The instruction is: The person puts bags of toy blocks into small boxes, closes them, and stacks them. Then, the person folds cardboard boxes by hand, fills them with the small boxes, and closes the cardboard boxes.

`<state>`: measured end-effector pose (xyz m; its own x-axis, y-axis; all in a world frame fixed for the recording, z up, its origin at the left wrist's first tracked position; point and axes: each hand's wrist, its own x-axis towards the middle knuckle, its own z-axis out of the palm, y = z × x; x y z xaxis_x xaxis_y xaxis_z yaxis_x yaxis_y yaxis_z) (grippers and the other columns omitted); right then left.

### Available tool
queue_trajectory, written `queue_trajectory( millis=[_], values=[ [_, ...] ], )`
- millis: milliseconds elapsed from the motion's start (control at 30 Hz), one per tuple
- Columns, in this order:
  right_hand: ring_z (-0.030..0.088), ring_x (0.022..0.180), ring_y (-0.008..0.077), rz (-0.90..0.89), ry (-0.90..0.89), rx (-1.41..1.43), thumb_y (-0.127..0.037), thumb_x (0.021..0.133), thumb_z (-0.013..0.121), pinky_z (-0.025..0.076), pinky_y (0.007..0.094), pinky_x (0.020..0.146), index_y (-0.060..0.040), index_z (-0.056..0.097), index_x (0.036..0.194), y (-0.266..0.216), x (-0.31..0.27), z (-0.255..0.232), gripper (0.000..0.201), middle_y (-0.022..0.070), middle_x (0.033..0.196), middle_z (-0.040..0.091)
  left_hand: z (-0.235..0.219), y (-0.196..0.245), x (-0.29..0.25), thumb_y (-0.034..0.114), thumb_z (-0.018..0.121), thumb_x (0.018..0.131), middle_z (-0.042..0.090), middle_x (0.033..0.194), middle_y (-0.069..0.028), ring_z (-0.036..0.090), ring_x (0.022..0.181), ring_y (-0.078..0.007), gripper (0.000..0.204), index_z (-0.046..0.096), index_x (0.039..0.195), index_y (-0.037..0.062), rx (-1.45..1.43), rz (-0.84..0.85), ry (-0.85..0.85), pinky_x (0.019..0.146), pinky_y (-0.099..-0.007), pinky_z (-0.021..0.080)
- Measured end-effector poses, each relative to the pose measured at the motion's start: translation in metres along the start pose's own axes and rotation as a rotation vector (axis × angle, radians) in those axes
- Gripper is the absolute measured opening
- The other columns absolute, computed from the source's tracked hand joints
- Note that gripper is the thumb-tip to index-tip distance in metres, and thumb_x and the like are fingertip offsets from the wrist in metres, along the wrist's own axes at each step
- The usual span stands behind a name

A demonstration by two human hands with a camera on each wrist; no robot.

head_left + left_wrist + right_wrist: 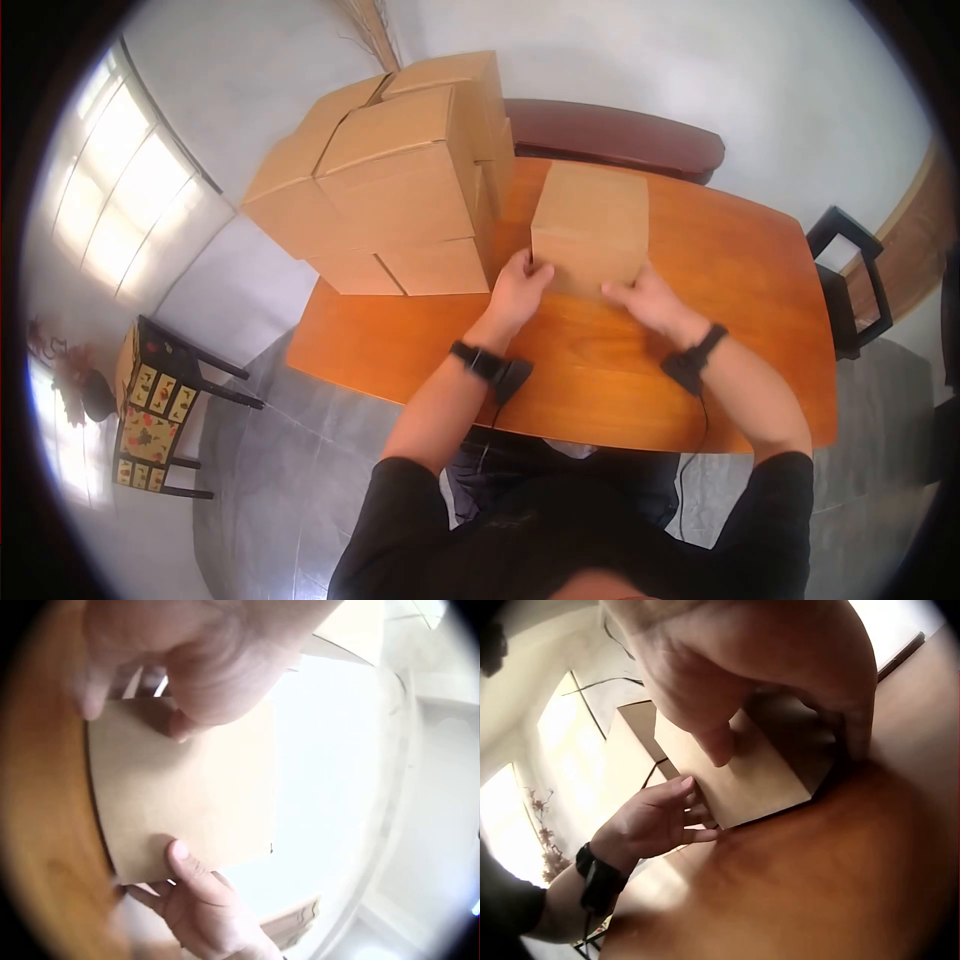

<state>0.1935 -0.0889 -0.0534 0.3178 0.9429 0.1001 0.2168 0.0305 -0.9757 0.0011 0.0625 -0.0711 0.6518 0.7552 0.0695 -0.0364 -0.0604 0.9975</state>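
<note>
A single cardboard box [590, 225] rests on the wooden table, its front face towards the person. At its left front corner, the left hand [518, 290] grips the box, thumb at the front and fingers along the side. The right hand [655, 300] holds the opposite corner in the same way. In the left wrist view, the right thumb presses the plain front face while the right hand's [210, 915] other fingers go round the edge, partly hidden. The right wrist view has the left hand [649, 821] low against the box's [757, 784] side, fingers spread near the tabletop.
Stacked cardboard boxes [390, 170] stand close on the left of the wooden table [740, 290]. Behind the table is a dark red bench or chair back [620, 135]. A black chair [850, 285] stands at the right, a painted cabinet [155, 420] at the far left.
</note>
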Motion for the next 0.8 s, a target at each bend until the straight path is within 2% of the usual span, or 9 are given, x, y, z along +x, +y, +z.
queue_trajectory(
  millis=[167, 267, 367, 500, 533, 600, 667, 767, 800],
  values=[
    [0.061, 0.117, 0.0305, -0.024, 0.055, -0.266, -0.013, 0.088, 0.066, 0.046, 0.0346, 0.1, 0.0024, 0.048, 0.137, -0.009, 0.096, 0.0, 0.055, 0.0189, 0.125, 0.064, 0.012, -0.024, 0.081, 0.021, 0.067, 0.091, 0.064, 0.123, -0.0201, 0.062, 0.112, -0.0303, 0.055, 0.047, 0.135, -0.0054, -0.032, 0.038, 0.257, 0.097, -0.0373, 0.048],
    [0.059, 0.118, 0.0305, 0.163, 0.212, -0.343, -0.013, 0.09, 0.065, 0.046, 0.0355, 0.099, 0.0069, 0.045, 0.138, -0.018, 0.105, 0.01, 0.056, 0.0215, 0.128, 0.062, 0.026, -0.014, 0.095, 0.026, 0.07, 0.089, 0.049, 0.143, -0.0242, 0.053, 0.126, -0.0351, 0.069, 0.038, 0.143, -0.004, 0.175, -0.033, 0.409, 0.107, -0.0415, 0.041],
    [0.058, 0.12, 0.031, 0.084, 0.19, -0.194, -0.016, 0.089, 0.067, 0.046, 0.0349, 0.1, 0.008, 0.042, 0.14, -0.019, 0.078, 0.021, 0.061, 0.0227, 0.132, 0.059, 0.036, -0.015, 0.095, 0.027, 0.074, 0.086, 0.035, 0.151, -0.0253, 0.041, 0.134, -0.0391, 0.078, 0.033, 0.146, -0.0023, 0.222, -0.122, 0.606, 0.112, -0.0446, 0.036],
    [0.059, 0.118, 0.0241, -0.082, 0.202, -0.251, -0.02, 0.095, 0.066, 0.048, 0.0349, 0.1, 0.0018, 0.048, 0.136, -0.045, -0.035, 0.033, 0.049, 0.014, 0.131, 0.06, 0.043, -0.04, 0.096, 0.026, 0.079, 0.081, 0.043, 0.138, -0.0246, 0.041, 0.131, -0.0367, 0.076, 0.04, 0.137, -0.006, -0.003, -0.003, 0.707, 0.109, -0.0432, 0.037],
    [0.065, 0.091, 0.0229, -0.254, 0.261, -0.16, -0.018, 0.092, 0.068, 0.053, 0.0342, 0.08, -0.0004, 0.06, 0.121, -0.054, -0.077, 0.044, 0.035, 0.0128, 0.104, 0.068, 0.043, -0.04, 0.09, 0.025, 0.079, 0.082, 0.046, 0.133, -0.0216, 0.043, 0.128, -0.0333, 0.072, 0.041, 0.136, -0.006, -0.111, -0.006, 0.617, 0.107, -0.0412, 0.038],
    [0.067, 0.074, 0.0289, -0.554, 0.21, -0.515, -0.006, 0.088, 0.065, 0.054, 0.038, 0.067, -0.0032, 0.067, 0.094, -0.056, -0.168, 0.046, 0.007, 0.0128, 0.085, 0.069, 0.039, -0.033, 0.061, 0.023, 0.075, 0.087, 0.056, 0.117, -0.0122, 0.053, 0.112, -0.0229, 0.058, 0.047, 0.13, -0.0048, -0.262, -0.031, 0.463, 0.098, -0.033, 0.042],
    [0.062, 0.064, 0.0261, -0.679, 0.174, -0.591, 0.0, 0.074, 0.069, 0.048, 0.0353, 0.057, -0.0083, 0.063, 0.088, -0.026, -0.25, 0.046, 0.017, 0.0078, 0.079, 0.065, 0.023, -0.046, 0.048, 0.019, 0.069, 0.091, 0.059, 0.105, -0.0063, 0.057, 0.098, -0.0161, 0.039, 0.052, 0.12, -0.0008, -0.421, -0.031, 0.261, 0.088, -0.0288, 0.047],
    [0.065, 0.077, 0.0319, 0.045, 0.48, -0.561, -0.006, 0.077, 0.069, 0.052, 0.0405, 0.066, -0.0072, 0.064, 0.091, 0.09, -0.372, 0.057, 0.015, 0.0133, 0.086, 0.067, 0.02, -0.035, 0.044, 0.019, 0.066, 0.094, 0.061, 0.105, -0.0065, 0.059, 0.098, -0.0165, 0.032, 0.053, 0.117, 0.0013, -0.477, -0.078, 0.159, 0.089, -0.0309, 0.048],
    [0.065, 0.077, 0.0319, 0.051, 0.484, -0.559, -0.006, 0.077, 0.069, 0.052, 0.0405, 0.066, -0.0072, 0.064, 0.091, 0.137, -0.437, 0.042, 0.015, 0.0133, 0.086, 0.067, 0.019, -0.034, 0.045, 0.019, 0.064, 0.095, 0.061, 0.108, -0.0082, 0.06, 0.101, -0.0185, 0.03, 0.053, 0.117, 0.0022, -0.461, -0.094, 0.112, 0.092, -0.0335, 0.049]
  ],
)
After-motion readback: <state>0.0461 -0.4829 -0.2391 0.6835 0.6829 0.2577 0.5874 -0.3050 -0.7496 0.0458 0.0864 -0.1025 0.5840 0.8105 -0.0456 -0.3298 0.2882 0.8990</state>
